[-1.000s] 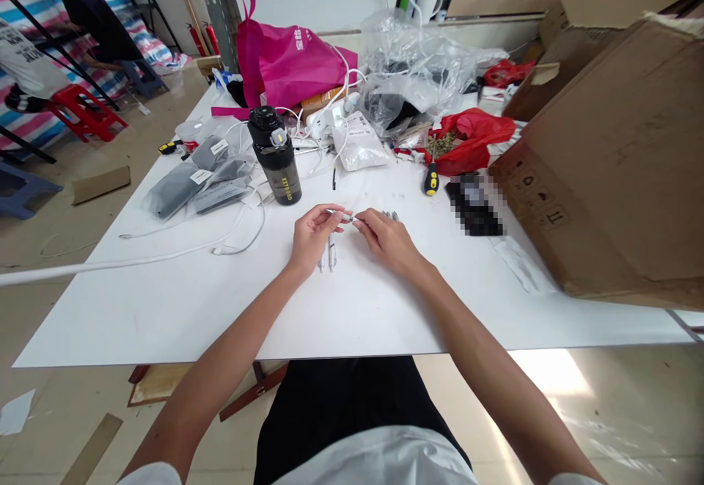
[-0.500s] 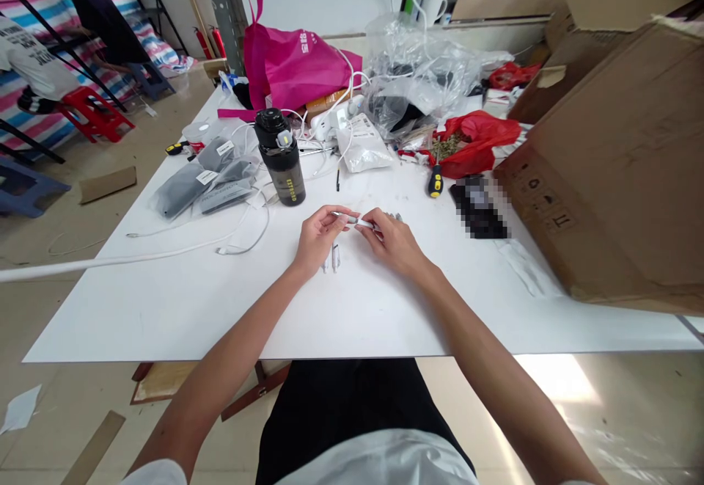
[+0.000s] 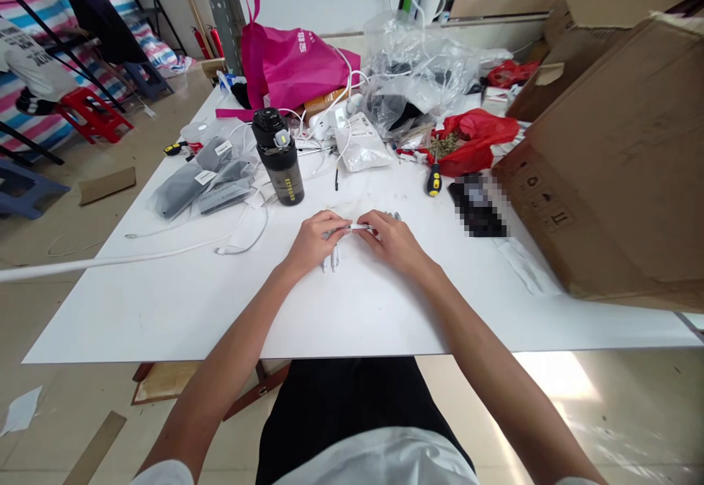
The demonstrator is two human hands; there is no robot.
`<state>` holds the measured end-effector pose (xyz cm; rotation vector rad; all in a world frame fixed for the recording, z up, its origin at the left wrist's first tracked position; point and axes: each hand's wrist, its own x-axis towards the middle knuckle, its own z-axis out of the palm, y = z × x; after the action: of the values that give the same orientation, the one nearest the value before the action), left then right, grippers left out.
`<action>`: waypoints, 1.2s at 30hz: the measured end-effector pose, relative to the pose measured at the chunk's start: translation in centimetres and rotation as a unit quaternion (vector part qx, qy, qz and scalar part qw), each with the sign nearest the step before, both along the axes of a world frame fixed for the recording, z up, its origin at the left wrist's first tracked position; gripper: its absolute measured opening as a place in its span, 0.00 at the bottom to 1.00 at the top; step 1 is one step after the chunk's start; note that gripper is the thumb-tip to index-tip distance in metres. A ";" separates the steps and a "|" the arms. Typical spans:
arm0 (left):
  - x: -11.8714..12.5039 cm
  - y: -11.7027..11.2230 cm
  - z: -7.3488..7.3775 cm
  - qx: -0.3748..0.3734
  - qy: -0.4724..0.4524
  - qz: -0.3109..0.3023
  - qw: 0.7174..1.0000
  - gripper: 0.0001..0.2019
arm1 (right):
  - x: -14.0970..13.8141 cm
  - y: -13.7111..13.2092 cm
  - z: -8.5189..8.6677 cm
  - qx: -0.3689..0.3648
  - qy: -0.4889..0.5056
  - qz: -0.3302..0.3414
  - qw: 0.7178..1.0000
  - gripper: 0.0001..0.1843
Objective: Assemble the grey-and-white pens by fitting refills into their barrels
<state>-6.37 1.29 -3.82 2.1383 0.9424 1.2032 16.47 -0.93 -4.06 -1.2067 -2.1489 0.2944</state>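
Note:
A slim white pen lies crosswise between my two hands, just above the table. My left hand pinches its left end between thumb and fingers. The right end sits in the closed fingertips of my right hand. Below the left fingers, a couple of similar white-and-grey pens rest on the table, partly covered by that hand. Small grey tips of more pieces show just behind my right hand; their full shape is hidden.
Beyond the hands stand a black bottle and bagged dark items. A yellow-black screwdriver, a red bag and a large cardboard box are to the right. A white cable crosses the left side. Two people are at far left.
My left hand has shifted slightly down and left, its fingers now closer around the pen. The two hands hold the pen more level. The right hand has barely moved.

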 end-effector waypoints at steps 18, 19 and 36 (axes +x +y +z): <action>0.0 0.4 -0.8 0.102 0.014 0.034 0.994 0.07 | 0.1 -0.1 0.5 -0.025 0.002 0.002 1.000 0.15; 0.0 0.5 -0.8 0.100 0.015 0.034 0.994 0.07 | 0.1 -0.1 0.5 -0.025 -0.005 0.000 1.000 0.17; -0.2 0.5 0.0 0.088 0.009 0.041 0.995 0.06 | 0.4 -0.3 1.6 -0.123 0.192 -0.013 0.974 0.27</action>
<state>-6.61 1.82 -3.85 2.2693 0.9724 1.3531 16.86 -1.23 -2.50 -1.1970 -1.7956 0.7380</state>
